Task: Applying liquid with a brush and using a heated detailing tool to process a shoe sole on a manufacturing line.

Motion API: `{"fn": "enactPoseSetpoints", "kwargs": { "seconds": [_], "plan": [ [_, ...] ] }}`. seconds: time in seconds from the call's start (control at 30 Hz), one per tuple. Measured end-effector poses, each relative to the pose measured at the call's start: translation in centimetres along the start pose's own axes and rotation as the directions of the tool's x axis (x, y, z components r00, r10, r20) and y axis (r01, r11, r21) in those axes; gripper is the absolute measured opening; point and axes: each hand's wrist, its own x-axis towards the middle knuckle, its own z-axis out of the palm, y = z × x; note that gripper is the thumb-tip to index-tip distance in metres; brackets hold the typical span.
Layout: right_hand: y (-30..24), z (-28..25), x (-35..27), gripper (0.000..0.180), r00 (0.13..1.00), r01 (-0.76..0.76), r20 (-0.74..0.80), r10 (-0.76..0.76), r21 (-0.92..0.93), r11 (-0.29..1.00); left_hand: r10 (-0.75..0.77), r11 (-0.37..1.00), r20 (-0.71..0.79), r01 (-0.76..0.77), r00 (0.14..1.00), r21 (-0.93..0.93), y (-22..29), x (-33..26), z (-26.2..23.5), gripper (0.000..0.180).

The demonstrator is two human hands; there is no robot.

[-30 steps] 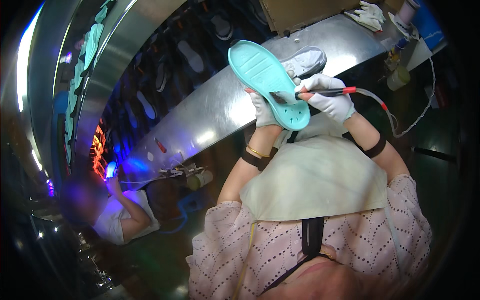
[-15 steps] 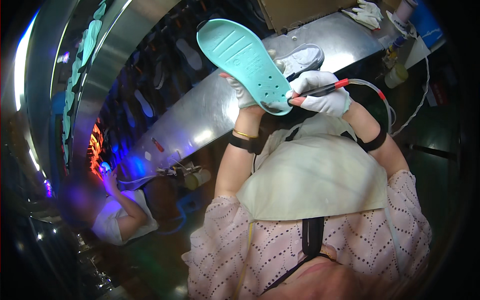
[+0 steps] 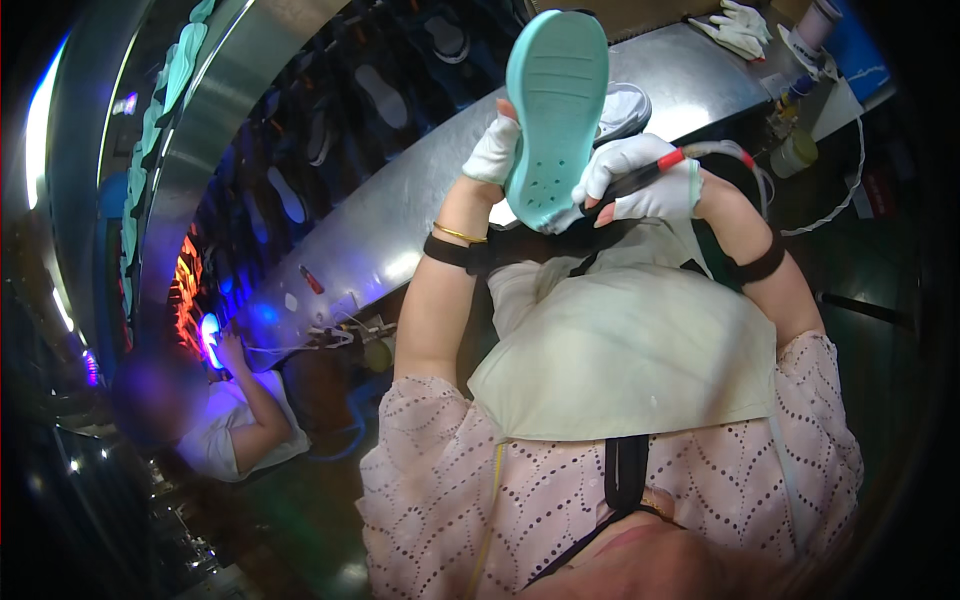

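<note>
A mint-green shoe sole (image 3: 560, 110) is held up nearly upright over the bench, its holed end toward me. My left hand (image 3: 494, 150), in a white glove with bare fingertips, is closed on its left edge. In a similar glove, my right hand (image 3: 645, 180) is closed around a hose-fed brush (image 3: 640, 180) with a dark handle and red bands. The pale brush tip touches the near end of the sole. Behind the sole, a white shoe (image 3: 624, 110) is partly hidden.
A shiny metal bench (image 3: 370, 220) runs diagonally ahead. White gloves (image 3: 738, 30) and a jar (image 3: 793, 152) are at the far right. Mint soles (image 3: 180, 65) line a curved rack at left, where a co-worker (image 3: 245, 420) holds a glowing sole. A red-handled tool (image 3: 312, 279) lies on the bench.
The sole has swung from leaning left to nearly upright, and my left hand has moved up along its side. The brush tip stays at its near end. The co-worker's sole has turned.
</note>
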Motion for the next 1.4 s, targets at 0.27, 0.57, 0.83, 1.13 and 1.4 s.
{"fn": "enactPoseSetpoints", "kwargs": {
  "seconds": [0.27,0.57,0.83,1.13,1.4],
  "plan": [
    [-0.3,-0.5,0.4,0.014,0.988,0.119,-0.077,-0.132,-0.156,0.981,-0.131,0.989,-0.077,0.136,0.988,0.063,1.4,0.3,0.8,0.089],
    [0.9,-1.5,0.2,0.012,0.985,0.070,-0.147,-0.090,-0.139,0.988,-0.161,0.972,-0.232,0.194,0.959,0.130,1.6,0.8,1.5,0.071],
    [1.1,-3.1,0.6,0.011,0.957,0.094,-0.263,-0.120,-0.106,0.990,-0.152,0.965,-0.167,0.183,0.974,0.187,1.9,1.2,1.0,0.066],
    [-3.1,-4.5,-0.2,0.014,0.923,0.027,-0.382,0.037,0.161,0.987,0.416,0.872,-0.332,-0.475,0.846,-0.117,5.5,-2.4,3.3,0.075],
    [-1.3,-2.0,2.0,0.012,0.803,-0.105,-0.542,0.248,0.281,0.954,0.068,0.773,-0.116,-0.125,0.991,-0.622,-2.5,-2.3,2.9,0.063]
  ]
}}
